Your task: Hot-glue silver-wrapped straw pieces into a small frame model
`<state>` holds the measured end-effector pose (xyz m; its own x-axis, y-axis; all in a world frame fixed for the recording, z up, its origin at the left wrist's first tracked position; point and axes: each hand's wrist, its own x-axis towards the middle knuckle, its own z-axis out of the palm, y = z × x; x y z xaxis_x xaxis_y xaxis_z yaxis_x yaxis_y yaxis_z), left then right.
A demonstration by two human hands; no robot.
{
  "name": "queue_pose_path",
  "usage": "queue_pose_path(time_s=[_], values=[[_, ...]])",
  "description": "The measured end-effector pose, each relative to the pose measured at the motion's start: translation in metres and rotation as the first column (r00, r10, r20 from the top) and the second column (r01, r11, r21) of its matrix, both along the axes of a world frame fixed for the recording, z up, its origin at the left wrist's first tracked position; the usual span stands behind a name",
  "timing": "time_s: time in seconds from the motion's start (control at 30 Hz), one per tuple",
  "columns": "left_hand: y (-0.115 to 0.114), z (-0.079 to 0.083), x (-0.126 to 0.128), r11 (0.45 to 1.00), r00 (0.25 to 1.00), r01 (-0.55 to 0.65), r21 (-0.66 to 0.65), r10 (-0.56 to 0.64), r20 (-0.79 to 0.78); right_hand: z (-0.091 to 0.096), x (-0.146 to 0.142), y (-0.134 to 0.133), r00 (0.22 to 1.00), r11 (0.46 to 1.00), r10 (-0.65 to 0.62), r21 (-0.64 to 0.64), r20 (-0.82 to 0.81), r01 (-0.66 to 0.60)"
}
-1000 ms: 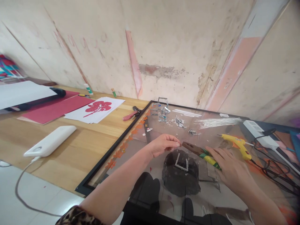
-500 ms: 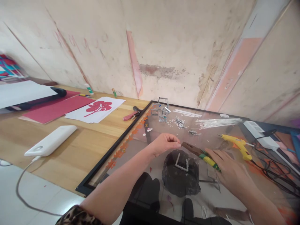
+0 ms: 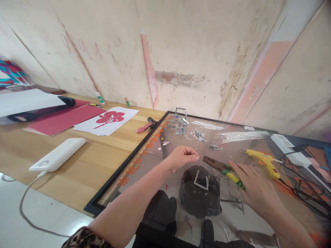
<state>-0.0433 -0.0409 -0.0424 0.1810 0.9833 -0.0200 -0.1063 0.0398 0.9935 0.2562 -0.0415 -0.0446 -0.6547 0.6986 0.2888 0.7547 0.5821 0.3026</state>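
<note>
My left hand [image 3: 184, 157] is closed in a pinch, thumb against fingertips, over the glass tabletop. Whatever sits between those fingertips is too small to name. My right hand [image 3: 248, 179] is wrapped around the green and yellow handles of a pair of pliers [image 3: 216, 164]. The rusty brown jaws point left, just short of my left fingertips. Below both hands lies a dark, roughly round slab [image 3: 188, 193]. On it rests a small grey three-sided frame [image 3: 201, 184] made of thin bars.
Behind my hands lie small grey frame pieces [image 3: 181, 122], a heap of grey scraps [image 3: 199, 135] and thin white rods [image 3: 240, 136]. A yellow glue gun [image 3: 263, 161] and white power strip [image 3: 289, 150] are at right. Left are a white power bank [image 3: 58, 155] and a red paper cutout [image 3: 110, 117].
The plier jaws have drawn slightly right, widening the small gap to my left fingertips. My left hand keeps its pinch, and the view has shifted a little.
</note>
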Motion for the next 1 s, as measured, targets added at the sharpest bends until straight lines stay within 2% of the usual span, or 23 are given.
queue_pose_path(time_s=[0.23, 0.73, 1.0], values=[[-0.0014, 0.0005, 0.0005, 0.999, 0.997, 0.007, 0.035, -0.004, -0.073, 0.0016, -0.0035, -0.0029, 1.0, 1.0, 0.009, 0.016, 0.012, -0.009], [-0.0017, 0.0006, -0.0005, 0.98, 0.975, 0.0, 0.198, 0.044, -0.217, 0.0036, -0.0066, -0.006, 0.999, 0.999, -0.03, 0.013, 0.014, 0.03], [-0.002, 0.0004, -0.001, 0.973, 0.968, 0.011, 0.233, 0.048, -0.246, 0.0033, -0.0059, -0.0049, 0.999, 0.999, -0.028, 0.035, 0.024, 0.028]])
